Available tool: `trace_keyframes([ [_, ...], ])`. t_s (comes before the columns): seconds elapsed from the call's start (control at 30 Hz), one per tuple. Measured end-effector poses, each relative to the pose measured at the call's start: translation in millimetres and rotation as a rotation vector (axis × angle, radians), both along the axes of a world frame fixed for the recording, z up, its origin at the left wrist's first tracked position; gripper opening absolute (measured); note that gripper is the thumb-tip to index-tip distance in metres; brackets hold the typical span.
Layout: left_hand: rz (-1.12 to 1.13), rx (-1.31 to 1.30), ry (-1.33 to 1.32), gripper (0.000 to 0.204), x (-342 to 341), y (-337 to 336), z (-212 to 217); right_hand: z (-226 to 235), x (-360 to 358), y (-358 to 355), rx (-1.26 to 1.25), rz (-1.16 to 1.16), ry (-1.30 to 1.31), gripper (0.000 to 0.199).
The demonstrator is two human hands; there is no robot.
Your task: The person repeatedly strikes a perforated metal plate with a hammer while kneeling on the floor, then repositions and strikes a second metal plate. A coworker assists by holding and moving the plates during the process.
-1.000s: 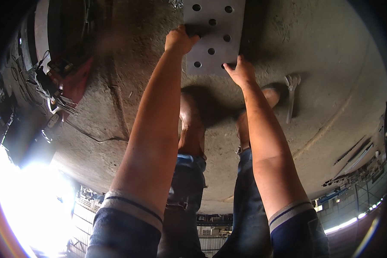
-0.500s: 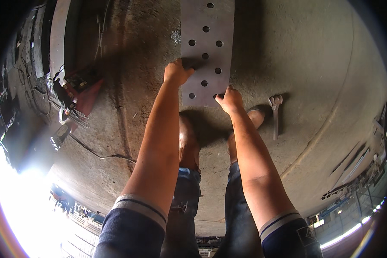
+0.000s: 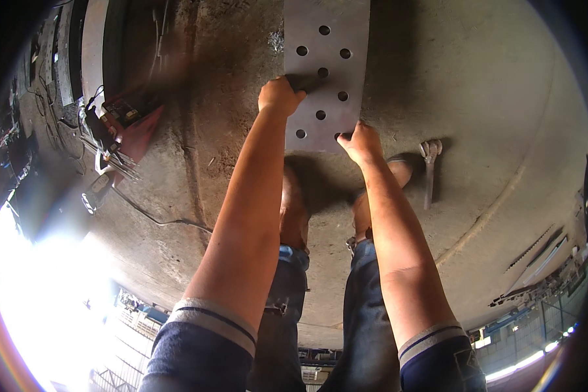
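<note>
The left hand's [image 3: 279, 98] fingers are clamped on the left edge of the perforated metal plate [image 3: 334, 83], which lies just ahead of the shoes [image 3: 402, 171], and the right hand's [image 3: 364, 142] on its near right corner; their undersides are hidden. Good handling calls for level, even hold and toes clear of the near edge. No brand, label or writing is legible on the plate.

Long grey metal plate [image 3: 336, 80], staggered round holes, lengthwise ahead, far end beyond view.
</note>
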State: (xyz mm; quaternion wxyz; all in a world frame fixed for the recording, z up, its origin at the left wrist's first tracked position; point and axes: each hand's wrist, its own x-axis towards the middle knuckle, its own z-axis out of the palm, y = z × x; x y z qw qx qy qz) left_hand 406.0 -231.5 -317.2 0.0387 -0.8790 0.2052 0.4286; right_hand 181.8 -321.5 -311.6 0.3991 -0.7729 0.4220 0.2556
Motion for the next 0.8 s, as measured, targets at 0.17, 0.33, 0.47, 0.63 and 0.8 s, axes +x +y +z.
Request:
trace_keyframes([
  [0.17,-0.03,0.025,-0.051,0.064,-8,-8,2,-11,-9,-9,0.004,0.0,-0.01,0.051],
  [0.33,-0.025,0.035,-0.011,0.069,-13,-13,0,-19,-22,-19,-0.017,0.007,-0.077,0.052],
  [0.47,-0.006,0.019,-0.006,0.069,-25,-21,-1,-19,-34,-35,-0.055,0.032,-0.03,0.056],
  [0.63,0.012,0.033,-0.043,0.07,-45,-39,-1,-15,-47,-64,-0.026,0.053,0.028,0.06],
  [0.8,0.039,0.012,-0.064,0.064,-58,-34,-5,-19,-55,-74,-0.04,0.053,0.03,0.062],
])
